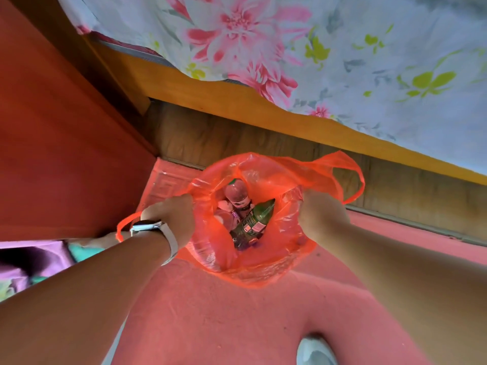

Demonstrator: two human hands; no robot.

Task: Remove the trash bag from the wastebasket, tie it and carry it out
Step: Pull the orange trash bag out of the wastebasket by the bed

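Trash bag (253,270) hung open directly below us; left hand (174,214) and right hand (320,214) apart, each clamped on opposite rim sides, equally near.

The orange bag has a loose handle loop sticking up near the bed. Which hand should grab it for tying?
The right hand, probably. It grips the orange bag at the rim just below that free handle loop. The left hand holds the opposite rim, with its own loop beside its wrist.

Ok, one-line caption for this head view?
Both hands, left hand and right hand, grip the rim of a translucent orange plastic trash bag holding a green plastic bottle.
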